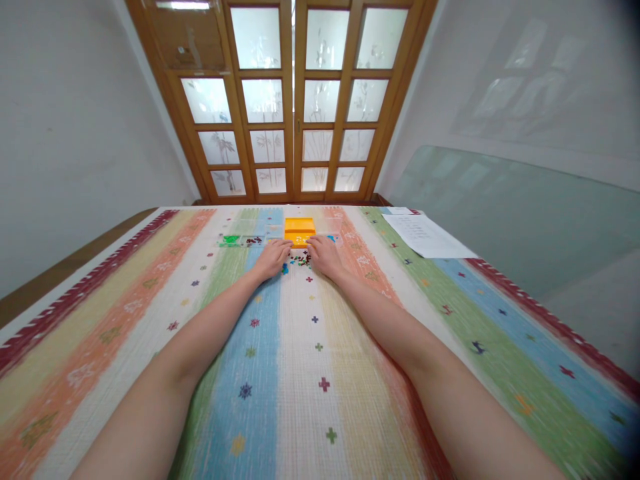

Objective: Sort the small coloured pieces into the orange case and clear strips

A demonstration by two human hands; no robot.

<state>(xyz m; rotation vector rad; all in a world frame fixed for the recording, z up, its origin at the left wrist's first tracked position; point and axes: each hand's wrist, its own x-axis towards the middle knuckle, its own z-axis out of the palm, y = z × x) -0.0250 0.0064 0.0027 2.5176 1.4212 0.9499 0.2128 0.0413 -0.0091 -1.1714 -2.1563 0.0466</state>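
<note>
Striped cloth (305,373) carries loose beads (303,261) before a yellow box (299,225).
Left hand (274,259) and right hand (324,255) bend near its front corners; how open, or holding what, I cannot tell. Careless wrist movement could scatter beads.

A box (300,225) sits mid-desk (300,407), a tray (239,225) left of it. Loose beads (301,260) lie before the box, between left hand (274,257) and right hand (323,255). Paper (425,235) lies over to the right; doors (293,127) stand behind.
</note>
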